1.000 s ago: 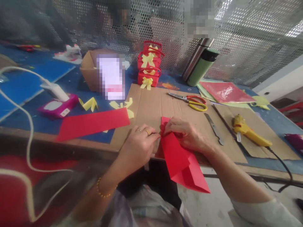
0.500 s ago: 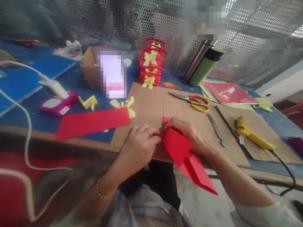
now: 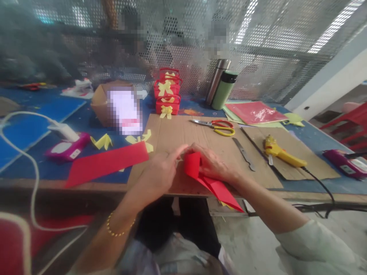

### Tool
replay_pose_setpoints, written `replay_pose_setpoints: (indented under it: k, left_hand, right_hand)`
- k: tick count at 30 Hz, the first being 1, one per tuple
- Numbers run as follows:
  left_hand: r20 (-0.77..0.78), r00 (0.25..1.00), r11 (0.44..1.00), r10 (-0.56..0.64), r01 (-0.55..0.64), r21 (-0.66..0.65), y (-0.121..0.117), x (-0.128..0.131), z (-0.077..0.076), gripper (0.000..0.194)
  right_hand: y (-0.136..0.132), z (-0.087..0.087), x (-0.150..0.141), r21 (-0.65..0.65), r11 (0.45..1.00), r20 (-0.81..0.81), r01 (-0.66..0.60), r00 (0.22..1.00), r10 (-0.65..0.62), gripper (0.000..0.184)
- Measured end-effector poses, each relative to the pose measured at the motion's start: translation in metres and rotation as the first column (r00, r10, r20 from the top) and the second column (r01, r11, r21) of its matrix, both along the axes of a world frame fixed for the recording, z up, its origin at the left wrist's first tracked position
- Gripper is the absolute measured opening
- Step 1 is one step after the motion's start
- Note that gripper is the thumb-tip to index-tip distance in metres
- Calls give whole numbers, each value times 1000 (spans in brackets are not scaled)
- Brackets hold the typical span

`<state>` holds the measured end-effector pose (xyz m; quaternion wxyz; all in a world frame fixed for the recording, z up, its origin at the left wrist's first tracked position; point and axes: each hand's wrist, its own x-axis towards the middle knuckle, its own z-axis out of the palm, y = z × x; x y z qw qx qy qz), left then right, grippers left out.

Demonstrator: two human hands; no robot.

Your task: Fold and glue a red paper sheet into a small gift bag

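A folded strip of red paper [image 3: 192,165] stands bent over the cardboard mat's front part, its creased tail slanting down past the table edge. My right hand [image 3: 215,165] is closed around its upper part, fingers curled behind the fold. My left hand [image 3: 159,171] is just left of the paper, index finger stretched toward the right fingertips; its other fingers are partly hidden, and nothing shows in it. A flat red paper strip [image 3: 107,163] lies to the left. Yellow paper bows [image 3: 143,140] and a folded yellow strip [image 3: 101,141] lie behind it.
Several small red boxes with yellow bows [image 3: 168,93] stand at the back. Scissors [image 3: 213,125], a metal blade [image 3: 243,153] and a yellow glue gun [image 3: 282,152] lie right. A phone [image 3: 124,110] leans on a brown box [image 3: 99,101]; bottles [image 3: 225,91] stand behind.
My head view has shifted. The red paper's fold now stands more upright, with its tail flatter. My left hand has gone from a pinch beside the paper to a stretched index finger.
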<state>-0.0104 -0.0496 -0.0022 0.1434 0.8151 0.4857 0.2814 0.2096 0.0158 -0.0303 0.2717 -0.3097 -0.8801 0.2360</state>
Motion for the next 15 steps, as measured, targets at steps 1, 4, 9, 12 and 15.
replay_pose_setpoints:
  k: [1,4,9,12,15]
  left_hand:
    - [-25,999,1000,-22,22,-1,5,1,5,50]
    - [1,988,987,-158,158,-19,21,6,14,46]
    - [110,946,945,-304,314,-89,46,10,12,24]
    - [124,960,947,-252,271,-170,53,9,3,21]
    - [158,976,954,-148,183,-236,55,9,-4,21]
  right_hand:
    - [0,-1,-1,-4,1000,-9,7,1000,-7,23]
    - [2,-4,-5,-7,999,-9,49,999,-49,24]
    - [6,1,-10,-23,998,32,66,997,-66,19]
    - [5,4,-13,-5,998,1,57,998,-57,20]
    - [6,4,-14,35,998,-17,56,998,-56,20]
